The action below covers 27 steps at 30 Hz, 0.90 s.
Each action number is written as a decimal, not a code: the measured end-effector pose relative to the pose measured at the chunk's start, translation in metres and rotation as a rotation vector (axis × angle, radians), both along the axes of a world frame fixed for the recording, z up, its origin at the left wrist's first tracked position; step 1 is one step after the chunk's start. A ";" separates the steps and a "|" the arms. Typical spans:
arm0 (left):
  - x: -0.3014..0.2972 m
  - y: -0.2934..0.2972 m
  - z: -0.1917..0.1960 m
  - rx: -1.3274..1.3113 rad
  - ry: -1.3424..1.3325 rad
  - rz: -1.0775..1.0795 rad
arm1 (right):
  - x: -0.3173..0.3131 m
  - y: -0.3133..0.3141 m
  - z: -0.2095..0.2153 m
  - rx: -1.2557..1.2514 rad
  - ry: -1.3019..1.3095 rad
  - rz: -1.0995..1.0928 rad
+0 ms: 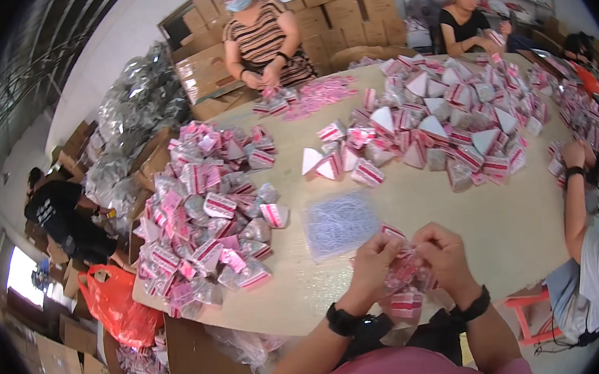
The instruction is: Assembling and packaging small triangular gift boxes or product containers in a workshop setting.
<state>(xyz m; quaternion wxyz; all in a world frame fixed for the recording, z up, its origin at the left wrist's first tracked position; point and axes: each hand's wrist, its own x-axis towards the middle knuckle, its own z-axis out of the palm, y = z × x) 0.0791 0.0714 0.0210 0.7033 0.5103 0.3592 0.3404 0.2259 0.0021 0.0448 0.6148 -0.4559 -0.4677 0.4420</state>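
Observation:
At the table's near edge my left hand [376, 260] and my right hand [443, 251] are close together, both closed with fingertips pinched. Between them is a clear plastic packet with a pink-and-white label [401, 272]; what exactly the fingertips grip is partly hidden. Just below hangs another pink-and-white packet [407, 304], close to my lap. Beyond my left hand lies a flat, squarish bundle of thin whitish strands [342, 224]. A large heap of similar packets [206, 216] covers the table's left side. A second heap [450, 117] spreads over the far right.
One person in a striped top [263, 40] handles packets at the far edge, beside loose pink labels [320, 97]. Another person [467, 23] sits far right; a third person's arm [577, 198] reaches in nearer. A red bag [117, 306] and open carton [204, 355] stand left of the table [489, 241].

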 end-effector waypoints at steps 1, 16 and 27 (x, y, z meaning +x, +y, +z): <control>0.002 -0.002 0.002 -0.007 -0.082 0.013 | 0.003 0.000 0.007 0.001 0.034 0.016; 0.008 0.007 0.029 0.230 -0.143 -0.174 | 0.026 0.008 0.104 0.508 0.347 -0.012; 0.008 0.071 0.097 0.599 -0.143 -0.061 | 0.024 0.000 0.091 0.410 0.215 -0.075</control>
